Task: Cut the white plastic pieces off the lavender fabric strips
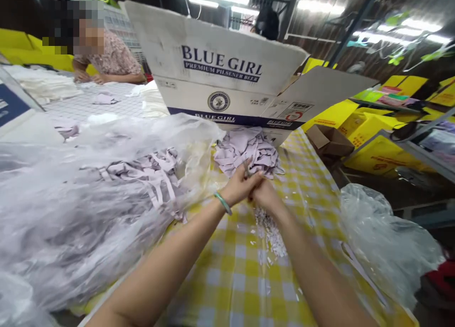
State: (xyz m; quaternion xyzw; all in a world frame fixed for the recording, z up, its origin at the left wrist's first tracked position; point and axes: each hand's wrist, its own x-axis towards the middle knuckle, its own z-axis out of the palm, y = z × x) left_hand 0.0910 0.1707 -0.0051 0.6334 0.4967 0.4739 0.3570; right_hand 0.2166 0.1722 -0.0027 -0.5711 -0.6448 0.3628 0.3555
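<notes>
One counter [220, 279] under a yellow-and-white checked plastic cloth runs away from the viewer. Over its left side spreads one large, clear, crumpled plastic bag [81, 241], with a tangle of lavender fabric straps [161, 168] showing at its mouth, too interlaced to count. At the far end stands one white cardboard box [199, 92] with navy bands and "BLUE GIRL" lettering, two of its flaps raised in view. One other person [117, 59] in a patterned top leans on a surface at the far left. A second clear plastic bag [387, 241] hangs at the counter's right edge. One heap of lavender fabric pieces [245, 149], overlapping and uncountable, lies right before the box. The two bare hands, left [239, 181] and right [265, 193], meet at its near edge, fingers pressed together; whether they pinch a piece, I cannot tell. One pale green bangle [223, 203] circles the left wrist. Tiny white scraps [273, 234], too many to count, lie scattered beside the right forearm.
</notes>
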